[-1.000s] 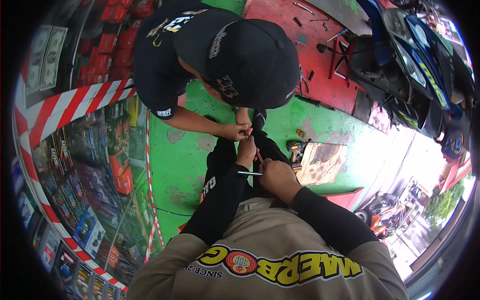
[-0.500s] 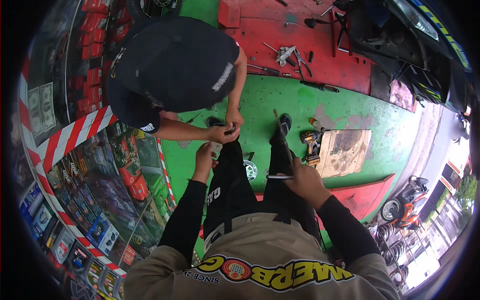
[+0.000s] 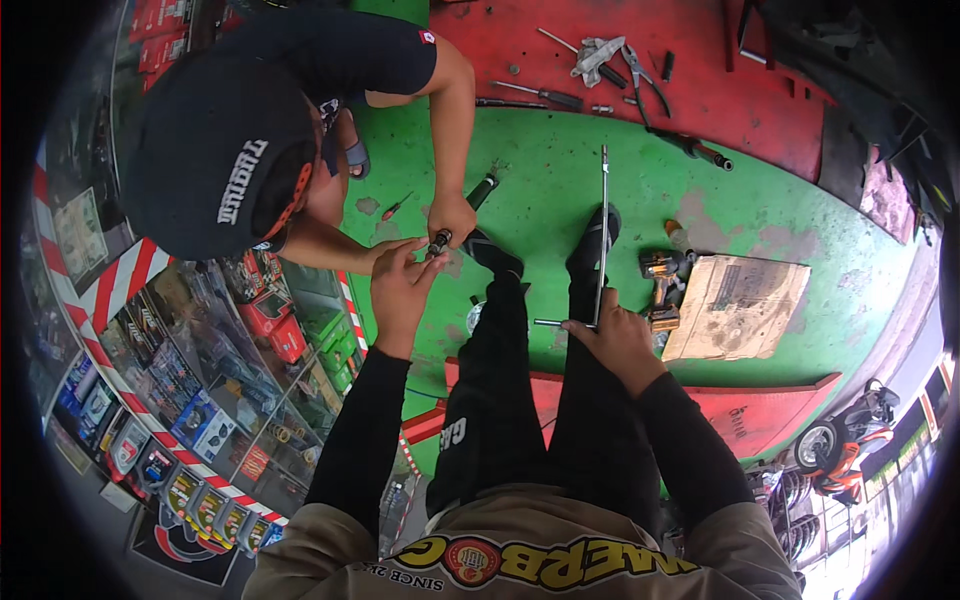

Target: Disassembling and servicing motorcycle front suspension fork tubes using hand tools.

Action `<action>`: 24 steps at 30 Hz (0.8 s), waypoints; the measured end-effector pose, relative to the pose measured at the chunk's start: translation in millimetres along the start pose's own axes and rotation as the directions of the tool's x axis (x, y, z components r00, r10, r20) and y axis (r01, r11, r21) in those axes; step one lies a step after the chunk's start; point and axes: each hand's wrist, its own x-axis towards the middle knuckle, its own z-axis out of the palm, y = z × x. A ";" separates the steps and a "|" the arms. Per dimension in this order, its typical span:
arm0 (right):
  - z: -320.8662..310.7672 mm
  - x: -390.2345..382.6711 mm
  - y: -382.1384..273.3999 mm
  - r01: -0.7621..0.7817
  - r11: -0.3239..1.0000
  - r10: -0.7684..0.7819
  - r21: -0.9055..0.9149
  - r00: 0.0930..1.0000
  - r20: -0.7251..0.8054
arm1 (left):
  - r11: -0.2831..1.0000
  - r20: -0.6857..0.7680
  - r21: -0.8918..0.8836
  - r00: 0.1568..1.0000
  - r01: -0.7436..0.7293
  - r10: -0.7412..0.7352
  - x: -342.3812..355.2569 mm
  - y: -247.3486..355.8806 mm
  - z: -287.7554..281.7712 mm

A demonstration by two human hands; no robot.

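Note:
My right hand (image 3: 618, 338) is closed round the handle end of a long metal T-handle wrench (image 3: 604, 230). Its shaft points away from me, and the short crossbar sticks out to the left. My left hand (image 3: 402, 288) reaches forward-left, its fingertips at the near end of a dark tube-shaped part (image 3: 484, 192). The thumb and fingers appear to pinch that end. A co-worker's fist (image 3: 452, 220) grips the same part around its middle. The co-worker's other hand is mostly hidden behind mine.
A cordless impact driver (image 3: 661, 285) lies beside stained cardboard (image 3: 740, 310) on the green floor (image 3: 560, 180). Pliers (image 3: 645, 82) and other tools rest on a red platform (image 3: 500, 60). A glass display case (image 3: 190, 350) stands left. The co-worker's capped head (image 3: 215, 160) leans in.
My left hand has moved forward to the dark part in the co-worker's hand. The T-handle wrench has swung more upright in view. The co-worker's head has shifted left.

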 end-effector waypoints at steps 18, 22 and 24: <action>22.6 -27.0 -0.5 -0.130 0.972 0.116 0.194 0.990 0.085 | 0.907 0.137 0.272 0.920 0.321 -0.367 16.1 -28.2 45.3; 22.9 -28.8 1.5 -0.154 0.971 0.138 0.185 0.986 0.098 | 0.915 0.169 0.076 0.899 0.397 -0.404 12.8 -29.7 55.0; 26.1 -30.7 5.4 -0.157 0.971 0.142 0.183 0.985 0.093 | 0.954 0.188 0.084 0.935 0.288 -0.300 12.7 -31.8 59.4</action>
